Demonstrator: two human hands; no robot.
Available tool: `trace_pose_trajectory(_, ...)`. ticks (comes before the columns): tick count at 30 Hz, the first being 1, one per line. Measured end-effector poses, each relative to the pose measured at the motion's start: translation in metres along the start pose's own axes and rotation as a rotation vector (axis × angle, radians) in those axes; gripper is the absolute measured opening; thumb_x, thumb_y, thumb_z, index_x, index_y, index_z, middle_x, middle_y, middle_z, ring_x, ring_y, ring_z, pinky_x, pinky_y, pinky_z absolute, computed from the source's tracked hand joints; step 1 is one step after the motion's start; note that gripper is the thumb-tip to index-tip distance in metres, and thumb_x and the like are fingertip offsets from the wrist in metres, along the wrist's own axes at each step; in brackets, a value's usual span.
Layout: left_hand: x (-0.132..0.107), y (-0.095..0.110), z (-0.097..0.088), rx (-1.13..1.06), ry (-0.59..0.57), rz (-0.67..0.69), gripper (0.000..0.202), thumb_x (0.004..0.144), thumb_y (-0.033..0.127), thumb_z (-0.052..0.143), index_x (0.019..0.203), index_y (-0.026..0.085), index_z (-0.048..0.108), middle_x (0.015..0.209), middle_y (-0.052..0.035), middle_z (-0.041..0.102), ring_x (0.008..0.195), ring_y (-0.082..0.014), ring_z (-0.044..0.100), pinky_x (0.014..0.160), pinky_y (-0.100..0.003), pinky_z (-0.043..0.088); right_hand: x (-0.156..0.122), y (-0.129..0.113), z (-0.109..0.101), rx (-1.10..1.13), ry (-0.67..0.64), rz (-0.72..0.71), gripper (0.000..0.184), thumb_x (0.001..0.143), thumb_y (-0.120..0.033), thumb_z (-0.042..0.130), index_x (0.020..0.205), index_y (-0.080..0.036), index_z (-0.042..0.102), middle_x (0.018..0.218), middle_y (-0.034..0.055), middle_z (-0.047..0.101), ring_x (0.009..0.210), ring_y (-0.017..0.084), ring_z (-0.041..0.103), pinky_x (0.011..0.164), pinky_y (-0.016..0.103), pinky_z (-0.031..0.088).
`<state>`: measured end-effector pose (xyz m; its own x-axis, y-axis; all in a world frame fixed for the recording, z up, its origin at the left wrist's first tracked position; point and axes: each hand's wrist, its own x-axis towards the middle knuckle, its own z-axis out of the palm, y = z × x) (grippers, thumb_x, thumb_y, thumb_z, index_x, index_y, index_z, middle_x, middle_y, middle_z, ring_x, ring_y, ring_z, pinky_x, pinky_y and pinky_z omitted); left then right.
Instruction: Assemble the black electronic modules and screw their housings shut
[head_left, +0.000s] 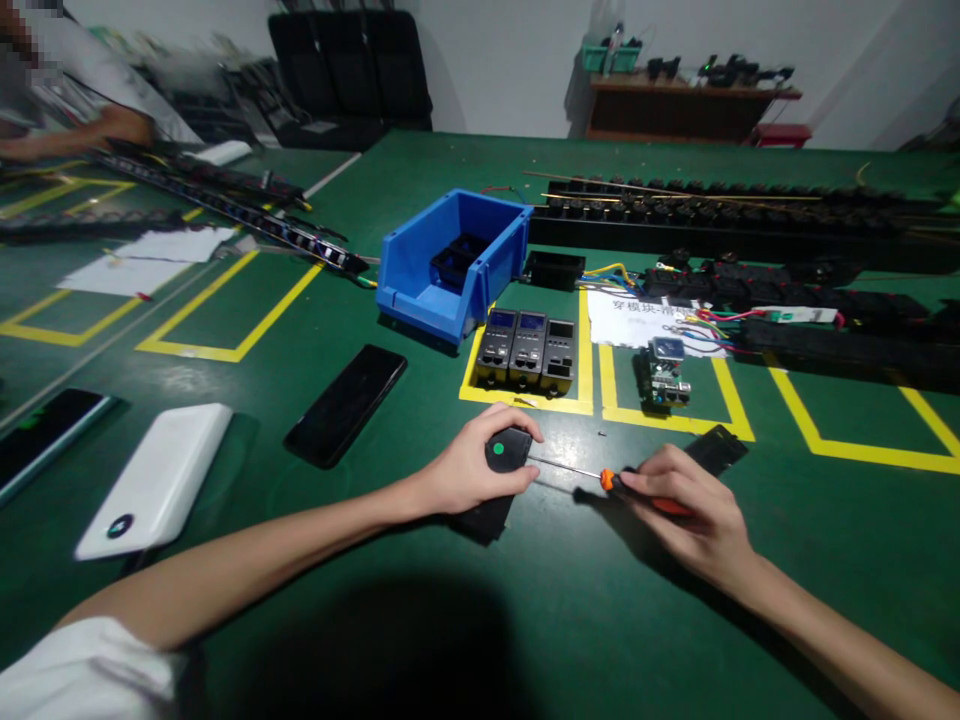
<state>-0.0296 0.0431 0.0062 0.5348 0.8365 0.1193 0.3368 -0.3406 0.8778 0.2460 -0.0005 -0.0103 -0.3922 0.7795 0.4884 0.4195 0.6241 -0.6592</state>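
Observation:
My left hand (480, 460) is wrapped round a small black housing (508, 450) with a green round sticker, held over the mat. Under that hand lies a flat black piece (484, 522). My right hand (694, 510) grips a screwdriver (607, 480) with an orange and black handle. Its thin shaft points left, and the tip meets the side of the black housing. Beside my right hand, partly behind it, is another flat black piece (718, 450). Just beyond both hands stand several black modules (526, 350) in a row and a bare circuit board assembly (666, 375).
A blue bin (427, 295) holding black parts stands behind the modules. Long black strips with wires (787, 285) line the right back. A black phone (346, 405), a white power bank (157, 480) and another phone (49, 435) lie left. A co-worker's arm (82, 135) shows far left.

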Motion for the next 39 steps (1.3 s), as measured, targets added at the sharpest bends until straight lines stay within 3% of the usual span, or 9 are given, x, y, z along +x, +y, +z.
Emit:
trace_pose_trajectory(3, -0.0001, 0.0, -0.0001, 0.001, -0.005, -0.001, 0.025, 0.076, 0.022, 0.066, 0.1, 0.018, 0.06, 0.101, -0.0031, 0.057, 0.098, -0.0186, 0.055, 0.09, -0.03, 0.04, 0.0003, -0.0011, 0.0013, 0.017, 0.001, 0.006, 0.021, 0.078, -0.007, 0.069, 0.096, -0.018, 0.067, 0.08, 0.0052, 0.064, 0.071, 0.016, 0.062, 0.061, 0.027, 0.048)
trace_pose_trajectory(7, -0.0002, -0.0004, 0.0001, 0.003, -0.005, -0.004, 0.026, 0.076, 0.023, 0.066, 0.101, 0.019, 0.06, 0.102, -0.0034, 0.058, 0.099, -0.0191, 0.055, 0.09, -0.031, 0.04, 0.0036, -0.0054, 0.0008, 0.027, -0.05, 0.19, 0.019, 0.081, -0.017, 0.07, 0.099, -0.018, 0.066, 0.087, 0.0057, 0.072, 0.076, 0.017, 0.068, 0.068, 0.026, 0.052)
trace_pose_trajectory(12, -0.0007, -0.0019, 0.0004, 0.006, -0.005, -0.004, 0.028, 0.077, 0.024, 0.067, 0.104, 0.019, 0.06, 0.104, -0.0037, 0.058, 0.1, -0.0192, 0.055, 0.091, -0.031, 0.04, 0.0067, -0.0085, -0.0007, 0.024, -0.198, 0.299, 0.014, 0.09, -0.025, 0.058, 0.094, -0.017, 0.069, 0.068, 0.0006, 0.071, 0.053, 0.012, 0.064, 0.052, 0.02, 0.047)
trace_pose_trajectory(17, -0.0003, -0.002, -0.0002, -0.001, -0.01, 0.003, 0.03, 0.077, 0.026, 0.068, 0.105, 0.019, 0.06, 0.106, -0.004, 0.059, 0.102, -0.0194, 0.055, 0.092, -0.031, 0.04, 0.0037, -0.0079, 0.0014, -0.029, -0.128, 0.19, 0.011, 0.088, -0.019, 0.061, 0.096, -0.016, 0.068, 0.083, 0.0061, 0.073, 0.069, 0.016, 0.068, 0.062, 0.024, 0.05)
trace_pose_trajectory(25, -0.0002, -0.0009, -0.0008, 0.001, -0.016, -0.01, 0.029, 0.078, 0.028, 0.068, 0.104, 0.019, 0.061, 0.104, -0.0041, 0.058, 0.101, -0.0192, 0.056, 0.092, -0.031, 0.04, 0.0021, -0.0054, 0.0024, -0.053, -0.05, -0.017, 0.021, 0.079, -0.009, 0.07, 0.099, -0.014, 0.067, 0.078, 0.0075, 0.067, 0.07, 0.018, 0.06, 0.062, 0.032, 0.047)
trace_pose_trajectory(29, 0.0003, -0.0006, -0.0013, 0.003, -0.017, -0.013, 0.029, 0.077, 0.027, 0.068, 0.104, 0.019, 0.061, 0.103, -0.0041, 0.058, 0.1, -0.019, 0.056, 0.091, -0.031, 0.041, 0.0035, -0.0053, 0.0027, -0.056, -0.023, -0.033, 0.023, 0.077, -0.008, 0.071, 0.099, -0.015, 0.069, 0.079, 0.0073, 0.066, 0.071, 0.018, 0.061, 0.061, 0.031, 0.047)
trace_pose_trajectory(35, -0.0001, -0.0009, -0.0006, 0.01, -0.012, -0.017, 0.028, 0.077, 0.027, 0.068, 0.103, 0.019, 0.061, 0.103, -0.0044, 0.059, 0.099, -0.0199, 0.056, 0.09, -0.032, 0.042, 0.0039, -0.0041, -0.0019, 0.106, 0.016, 0.233, 0.017, 0.081, -0.018, 0.069, 0.098, -0.02, 0.071, 0.089, 0.0059, 0.073, 0.079, 0.018, 0.069, 0.07, 0.027, 0.056)
trace_pose_trajectory(39, -0.0003, -0.001, -0.0002, 0.011, -0.006, -0.023, 0.028, 0.076, 0.028, 0.068, 0.103, 0.019, 0.061, 0.103, -0.0049, 0.059, 0.099, -0.0205, 0.057, 0.091, -0.033, 0.043, 0.0041, -0.0026, -0.0021, 0.188, -0.003, 0.366, 0.014, 0.082, -0.026, 0.068, 0.093, -0.019, 0.071, 0.089, 0.0071, 0.075, 0.075, 0.019, 0.071, 0.066, 0.026, 0.058)
